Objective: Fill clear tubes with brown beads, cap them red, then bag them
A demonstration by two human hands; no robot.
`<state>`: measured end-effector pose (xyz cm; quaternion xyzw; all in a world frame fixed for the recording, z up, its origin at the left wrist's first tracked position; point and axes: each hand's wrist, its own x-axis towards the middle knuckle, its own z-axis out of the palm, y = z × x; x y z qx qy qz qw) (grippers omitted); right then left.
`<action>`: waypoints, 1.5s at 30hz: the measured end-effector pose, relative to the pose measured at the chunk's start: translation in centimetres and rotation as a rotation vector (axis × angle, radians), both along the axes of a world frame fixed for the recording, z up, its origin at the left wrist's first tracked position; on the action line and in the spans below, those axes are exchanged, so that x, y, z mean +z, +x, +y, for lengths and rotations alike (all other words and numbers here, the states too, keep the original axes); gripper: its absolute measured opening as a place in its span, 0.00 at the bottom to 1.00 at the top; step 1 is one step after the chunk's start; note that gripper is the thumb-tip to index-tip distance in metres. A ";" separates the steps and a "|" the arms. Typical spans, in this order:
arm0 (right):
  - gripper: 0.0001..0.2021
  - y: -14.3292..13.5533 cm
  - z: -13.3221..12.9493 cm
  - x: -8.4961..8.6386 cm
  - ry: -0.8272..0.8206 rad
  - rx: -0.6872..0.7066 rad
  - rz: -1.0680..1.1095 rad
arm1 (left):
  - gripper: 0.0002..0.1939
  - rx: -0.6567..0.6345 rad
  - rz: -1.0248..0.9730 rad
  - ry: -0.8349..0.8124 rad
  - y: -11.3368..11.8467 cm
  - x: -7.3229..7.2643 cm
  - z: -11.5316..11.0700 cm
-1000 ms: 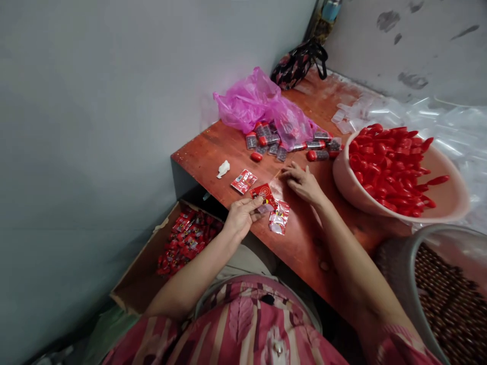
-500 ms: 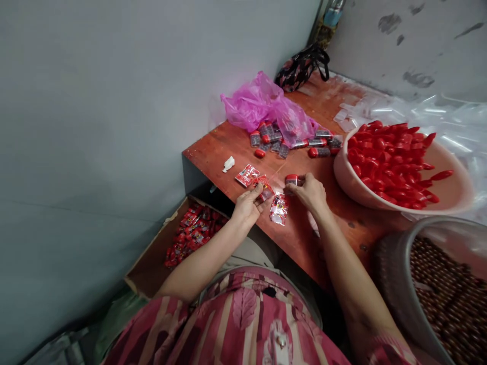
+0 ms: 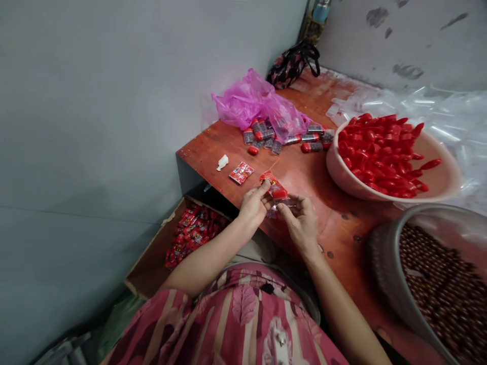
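Near the table's front edge, my left hand [image 3: 254, 207] pinches a red printed wrapper [image 3: 267, 178]. Close against it, my right hand [image 3: 301, 218] grips a small clear container with a red cap [image 3: 280, 194], which touches the wrapper. A stack of red printed wrappers [image 3: 241, 173] lies flat to the left of my hands, beside a crumpled white scrap [image 3: 222, 162]. Behind them, several red-capped containers with dark contents [image 3: 262, 131] lie partly under a pink plastic bag [image 3: 243, 101].
On the right stand a pink bowl [image 3: 342, 175] of red caps and a grey tub [image 3: 384, 263] of small brown balls. Clear plastic [image 3: 456, 119] lies behind. A carton [image 3: 146, 263] of red packets is below left. A dark floral bag [image 3: 287, 68] sits at the back.
My right hand has brought the capped container left to the wrapper in my left hand. The loose wrapper between my hands is now mostly hidden. The view has shifted slightly.
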<state>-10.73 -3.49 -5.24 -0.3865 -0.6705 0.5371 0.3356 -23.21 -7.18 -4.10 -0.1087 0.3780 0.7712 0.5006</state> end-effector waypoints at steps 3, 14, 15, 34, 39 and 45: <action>0.19 -0.2 0.3 0.2 -0.092 0.013 0.086 | 0.15 -0.055 0.081 0.029 0.3 0.5 -0.1; 0.19 0.0 0.5 -0.2 -0.107 -0.074 0.200 | 0.20 -0.254 0.325 0.027 0.8 1.0 -0.1; 0.19 0.0 0.5 -0.2 -0.111 -0.068 0.206 | 0.19 -0.258 0.350 0.037 0.8 0.9 -0.2; 0.20 -0.3 0.7 -0.4 -0.307 -0.047 0.311 | 0.20 -0.362 0.323 0.057 1.4 0.8 -0.8; 0.18 1.4 2.3 0.6 0.083 0.136 -0.042 | 0.17 -0.400 0.483 -0.035 1.2 -0.1 -1.4; 0.16 1.5 5.8 4.4 0.539 0.301 -0.134 | 0.20 -0.649 1.032 -0.217 1.2 0.5 -2.0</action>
